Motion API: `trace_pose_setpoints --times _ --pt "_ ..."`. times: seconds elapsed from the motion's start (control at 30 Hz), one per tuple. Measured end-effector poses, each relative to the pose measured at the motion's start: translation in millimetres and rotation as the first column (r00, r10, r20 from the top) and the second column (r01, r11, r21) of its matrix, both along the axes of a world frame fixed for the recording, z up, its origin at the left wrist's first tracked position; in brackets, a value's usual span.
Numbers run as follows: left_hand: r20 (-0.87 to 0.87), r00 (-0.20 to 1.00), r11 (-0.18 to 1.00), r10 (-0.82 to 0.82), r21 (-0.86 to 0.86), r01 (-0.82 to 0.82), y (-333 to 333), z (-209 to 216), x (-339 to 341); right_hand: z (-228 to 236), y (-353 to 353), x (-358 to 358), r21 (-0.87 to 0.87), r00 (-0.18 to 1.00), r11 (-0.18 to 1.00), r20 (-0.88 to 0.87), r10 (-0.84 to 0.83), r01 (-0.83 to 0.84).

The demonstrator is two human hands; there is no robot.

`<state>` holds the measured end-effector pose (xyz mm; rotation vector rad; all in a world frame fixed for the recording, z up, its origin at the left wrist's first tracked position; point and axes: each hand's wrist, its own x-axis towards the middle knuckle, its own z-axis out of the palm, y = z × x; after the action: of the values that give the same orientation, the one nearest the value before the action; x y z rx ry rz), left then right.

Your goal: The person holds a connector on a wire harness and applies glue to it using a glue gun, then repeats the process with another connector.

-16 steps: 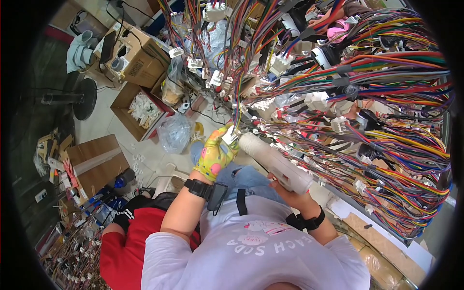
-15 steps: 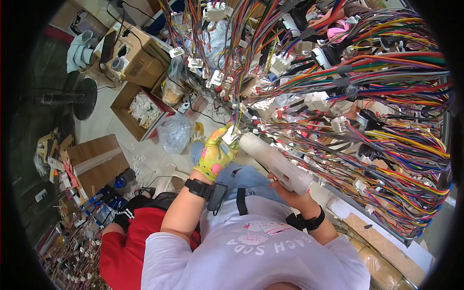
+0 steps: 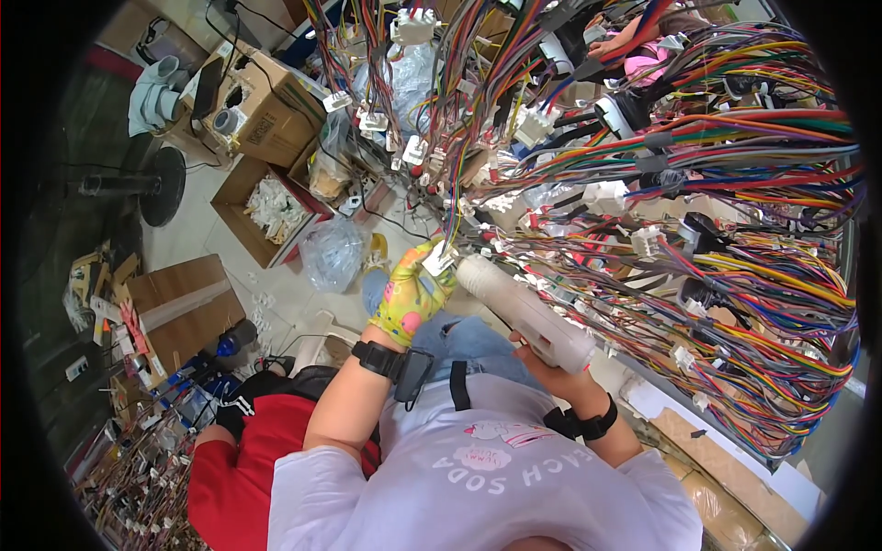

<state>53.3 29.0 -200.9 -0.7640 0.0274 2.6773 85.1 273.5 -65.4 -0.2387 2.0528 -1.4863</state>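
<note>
In the head view my left hand (image 3: 411, 296), in a yellow-green patterned glove, is closed on a white plastic connector (image 3: 439, 258). Thin coloured wires (image 3: 453, 207) run up from it into the hanging bundles. My bare right hand (image 3: 551, 367) grips a whitish gun-shaped tool (image 3: 528, 312) with a thick round barrel. The barrel's front end points up-left and sits just right of the connector; whether they touch I cannot tell. Part of the right hand's fingers is hidden behind the tool's body.
Dense wire harnesses (image 3: 735, 266) with white connectors fill the right and top. To the left stand an open box of small white parts (image 3: 276, 209), a clear plastic bag (image 3: 333, 254) and a cardboard box (image 3: 266, 110). A person in a red top (image 3: 243, 477) is close at my left.
Both hands keep nearly the same place and hold, with the tool's front end still beside the connector. Only a very slight shift of the tool shows.
</note>
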Motion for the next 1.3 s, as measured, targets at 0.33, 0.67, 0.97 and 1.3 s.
trace_pose_setpoints --times 0.33,0.67,0.97,1.3 --pt "0.006 0.996 0.996 0.089 -0.019 -0.089 4.7 8.6 -1.5 3.7 -2.6 1.0 0.06 0.987 0.996 -0.142 0.078 -0.07" --pt "0.017 0.999 0.999 0.037 -0.035 -0.037 1.2 -0.7 -0.7 0.8 -2.9 2.9 0.053 0.993 0.996 -0.084 0.077 -0.073" --pt "0.037 0.997 0.994 0.067 -0.088 -0.063 4.8 -2.4 -0.9 0.5 -3.7 -0.6 0.054 0.997 0.997 -0.047 0.061 -0.059" --pt "0.073 0.994 0.995 0.077 -0.064 -0.072 0.7 -14.4 -1.9 7.1 -3.4 -0.1 0.032 0.995 0.995 0.034 0.095 -0.097"
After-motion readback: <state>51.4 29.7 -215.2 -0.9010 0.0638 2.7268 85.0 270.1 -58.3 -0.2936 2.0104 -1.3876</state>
